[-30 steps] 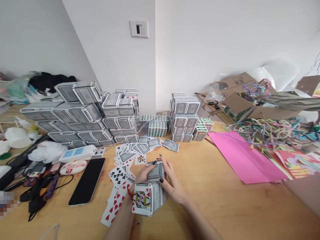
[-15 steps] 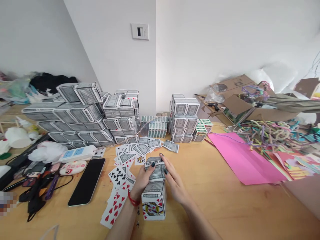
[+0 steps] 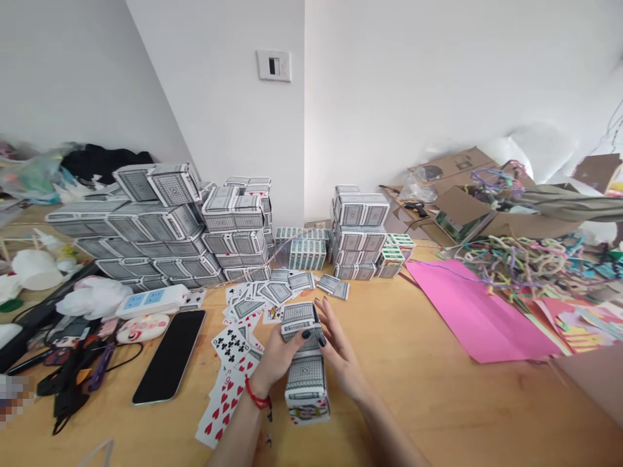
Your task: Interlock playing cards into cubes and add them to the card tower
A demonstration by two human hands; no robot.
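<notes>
A long block made of playing cards (image 3: 305, 383) lies on the wooden table (image 3: 418, 383) in front of me, its near end showing a face card. My left hand (image 3: 278, 357) grips the block's left side, fingers curled over its top. My right hand (image 3: 338, 347) presses flat against the right side, fingers stretched forward. A red string circles my left wrist. Loose playing cards (image 3: 233, 344) lie spread just left of and behind the block.
Stacks of similar card blocks (image 3: 160, 227) (image 3: 360, 230) line the wall. A black phone (image 3: 170, 355), a power strip (image 3: 150, 299) and cables lie at the left. Pink paper (image 3: 472, 311), coloured cords (image 3: 525, 259) and cardboard boxes (image 3: 462, 201) fill the right.
The block has been turned from lying slanted to pointing straight away from me, its face-card end tipping downward. Both hands stayed on it and shifted slightly forward.
</notes>
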